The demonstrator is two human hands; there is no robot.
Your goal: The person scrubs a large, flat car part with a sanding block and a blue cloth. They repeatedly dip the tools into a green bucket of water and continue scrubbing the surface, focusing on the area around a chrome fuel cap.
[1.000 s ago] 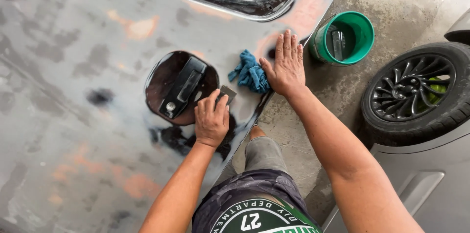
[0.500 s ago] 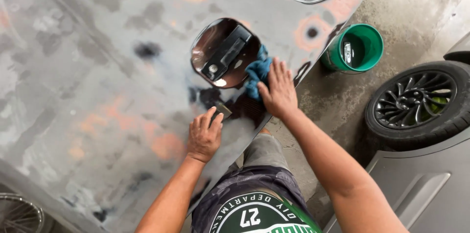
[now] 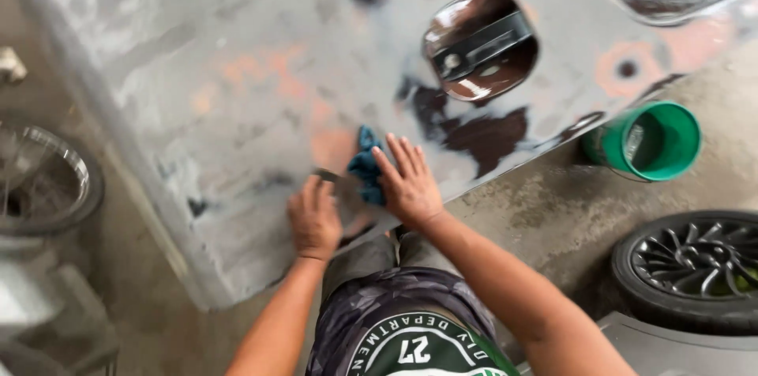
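A large grey car body panel (image 3: 197, 68) is laid flat across most of the view, sanded bare, with patches of pinkish filler and dark primer showing through. An oval recess (image 3: 480, 46) is cut into it near the upper right, its inside glossy brown, and a dark handle-like fitting is seen within. A wet dark stain (image 3: 474, 133) is spread just below that recess. Beyond the panel's right edge, a green bucket (image 3: 649, 141) is stood on the concrete floor (image 3: 545, 218), well apart from both hands. A black alloy wheel (image 3: 695, 265) is seen at the lower right, and another rim (image 3: 39, 178) at the far left, blurred. Nothing is placed between the hands and the panel surface.

A crumpled blue cloth (image 3: 368, 167) is pressed onto the panel near its lower edge, just left of the dark stain. It is covered in part by the right hand (image 3: 409, 185), which is laid flat on it with fingers spread, not clenched. The left hand (image 3: 314, 218) is set just beside it, curled down over a small dark flat piece (image 3: 325, 176), possibly a sanding block; only its edge is shown, so whether it is truly gripped cannot be told.
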